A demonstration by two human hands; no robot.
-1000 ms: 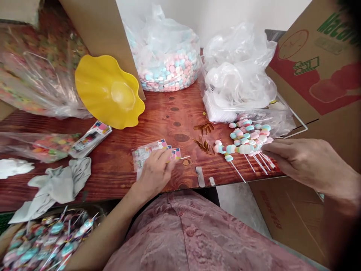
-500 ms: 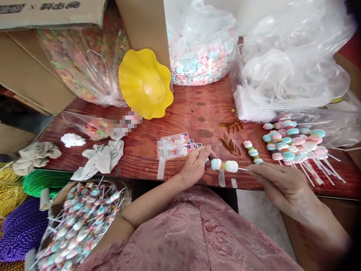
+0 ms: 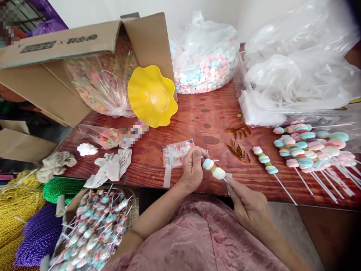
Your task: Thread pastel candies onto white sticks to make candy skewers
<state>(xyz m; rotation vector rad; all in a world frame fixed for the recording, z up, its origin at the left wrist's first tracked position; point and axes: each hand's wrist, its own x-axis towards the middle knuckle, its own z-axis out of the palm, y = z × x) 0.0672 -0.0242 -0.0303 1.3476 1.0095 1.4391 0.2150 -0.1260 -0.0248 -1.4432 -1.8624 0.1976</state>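
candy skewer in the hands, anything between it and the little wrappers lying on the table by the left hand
Nothing visible. The candy skewer is held by both hands just right of the wrappers; only the left hand itself sits between them.

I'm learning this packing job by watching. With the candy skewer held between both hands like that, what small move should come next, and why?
Probably push the pastel marshmallow skewer further into the small clear printed wrapper pinched in the left hand. The right hand holds the stick end, and the top candy sits right at the left fingers, beside the stack of printed wrappers on the wooden table.
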